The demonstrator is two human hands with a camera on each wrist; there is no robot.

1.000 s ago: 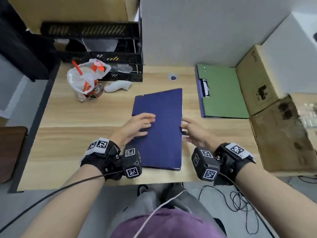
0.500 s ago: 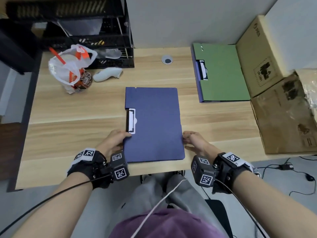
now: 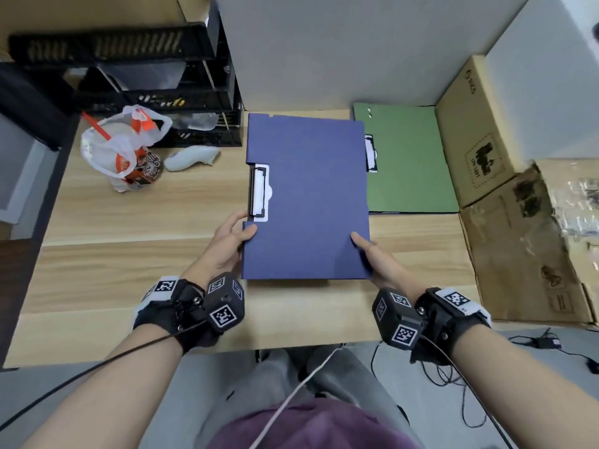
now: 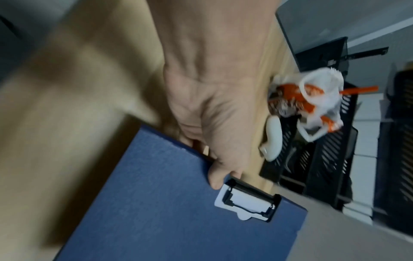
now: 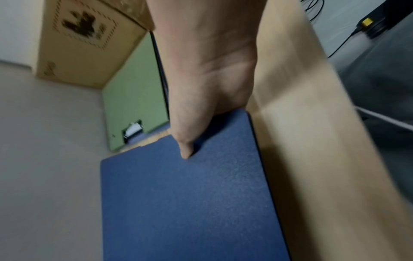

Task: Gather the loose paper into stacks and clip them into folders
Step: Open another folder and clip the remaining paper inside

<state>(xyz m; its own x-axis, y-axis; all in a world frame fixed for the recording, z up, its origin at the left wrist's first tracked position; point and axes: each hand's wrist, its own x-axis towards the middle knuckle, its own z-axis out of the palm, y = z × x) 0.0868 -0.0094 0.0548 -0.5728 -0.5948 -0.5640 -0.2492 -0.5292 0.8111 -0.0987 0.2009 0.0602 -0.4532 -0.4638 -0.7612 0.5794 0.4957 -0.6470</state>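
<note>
A closed blue folder (image 3: 308, 202) (image 4: 174, 203) (image 5: 190, 203) is held above the wooden desk (image 3: 129, 254), tilted up toward me. Its black clip (image 3: 258, 189) (image 4: 250, 201) shows through a cut-out on the left edge, with white paper under it. My left hand (image 3: 231, 241) (image 4: 214, 134) pinches the left edge just below the clip, thumb on top. My right hand (image 3: 372, 254) (image 5: 201, 109) grips the lower right edge, thumb on the cover. A green folder (image 3: 408, 170) (image 5: 134, 91) lies flat at the back right, its clip partly hidden behind the blue one.
A plastic bag with a printed cup (image 3: 126, 153) and a white handle-shaped object (image 3: 191, 158) sit at the back left before black stacked trays (image 3: 162, 92). Cardboard boxes (image 3: 518, 238) line the right side. Cables (image 3: 453, 384) hang below the desk's front edge.
The blue folder lay flat on the desk with my hands at its near corners. Both hands now grip its edges and have lifted it up and away from me, covering part of the green folder.
</note>
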